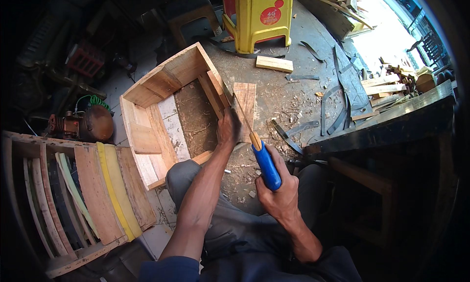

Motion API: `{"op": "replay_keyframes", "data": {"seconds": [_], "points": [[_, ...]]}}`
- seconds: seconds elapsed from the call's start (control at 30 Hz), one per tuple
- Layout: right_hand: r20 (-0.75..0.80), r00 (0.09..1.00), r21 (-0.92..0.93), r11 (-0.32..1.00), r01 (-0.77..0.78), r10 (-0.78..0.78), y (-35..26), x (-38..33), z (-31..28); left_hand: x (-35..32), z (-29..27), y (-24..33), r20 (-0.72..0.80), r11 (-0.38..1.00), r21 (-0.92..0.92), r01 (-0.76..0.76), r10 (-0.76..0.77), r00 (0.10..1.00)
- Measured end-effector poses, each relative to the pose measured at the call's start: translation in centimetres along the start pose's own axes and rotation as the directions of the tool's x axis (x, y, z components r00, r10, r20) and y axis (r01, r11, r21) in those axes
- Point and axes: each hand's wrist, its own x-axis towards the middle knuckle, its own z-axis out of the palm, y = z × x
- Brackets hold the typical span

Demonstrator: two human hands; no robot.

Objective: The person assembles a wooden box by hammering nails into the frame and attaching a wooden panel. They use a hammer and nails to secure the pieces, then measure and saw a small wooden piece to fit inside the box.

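My right hand point(281, 191) is wrapped round the blue handle of a handsaw point(269, 170). Its thin blade points away from me, seen nearly edge-on, along the right side of a wooden frame point(147, 88). Close to the blade, my left hand point(227, 129) grips the frame's right-hand piece; its fingertips are partly hidden. The frame is of pale planks, open in the middle, and stands tilted by my left knee. A flat wooden board point(246, 103) lies on the floor just beyond the blade. Whether the saw teeth touch wood, I cannot tell.
A yellow plastic stool point(257, 22) stands ahead, with a wood block point(274, 63) in front of it. Dark strips point(338, 81) and shavings litter the floor. Scrap wood point(387, 88) is piled at right. Another slatted wooden frame point(88, 189) is at left, near a compressor point(95, 123).
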Motion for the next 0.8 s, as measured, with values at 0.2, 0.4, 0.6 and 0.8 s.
{"op": "replay_keyframes", "data": {"seconds": [0.2, 0.4, 0.6, 0.8], "points": [[-0.07, 0.981, -0.055, 0.982, 0.178, -0.182, -0.6, -6.4, -3.7, 0.2, 0.1, 0.1, -0.02, 0.996, -0.037, 0.08, -0.081, 0.997], [-0.087, 0.993, -0.013, 0.996, 0.083, -0.084, 0.5, 3.1, 1.4, 0.1, 0.0, 1.4, 0.061, 0.976, -0.072, 0.203, -0.199, 0.978], [-0.098, 0.987, -0.041, 0.991, 0.126, -0.129, -1.0, -7.5, -3.7, 0.3, -0.8, 3.4, 0.04, 0.962, -0.06, 0.267, -0.265, 0.964], [-0.093, 0.988, -0.058, 0.991, 0.122, -0.127, 0.6, 4.2, 2.5, 0.2, 0.8, 0.3, 0.046, 0.987, 0.102, 0.127, -0.132, 0.99]]}}
